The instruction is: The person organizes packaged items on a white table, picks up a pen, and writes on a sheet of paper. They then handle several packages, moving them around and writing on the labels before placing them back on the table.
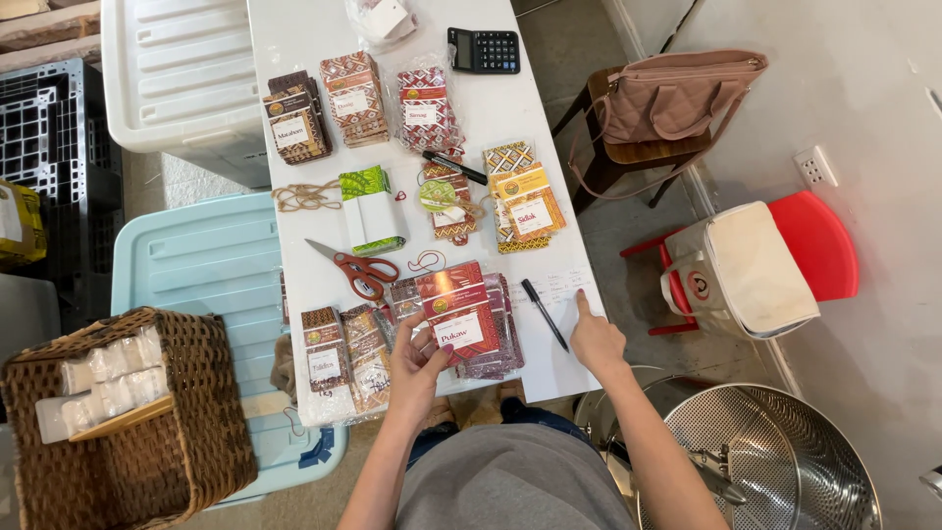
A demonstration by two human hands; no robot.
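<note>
My left hand [417, 368] grips the near edge of a red patterned packet [457, 312] that lies on a stack of similar packets at the front of the white table [294, 39]. My right hand [595, 337] rests on a white sheet of paper [559, 290] with the index finger pointing at it. A black pen [543, 313] lies on the paper just left of that hand. More brown patterned packets [343, 358] lie to the left of my left hand.
Orange-handled scissors [355, 270], rubber bands [306, 197], a green and white box [371, 208], several packet piles and a calculator [484, 49] sit further back. A wicker basket [186, 422] is at left, a steel perforated drum [785, 461] at right, a bag on a stool [677, 93] beyond.
</note>
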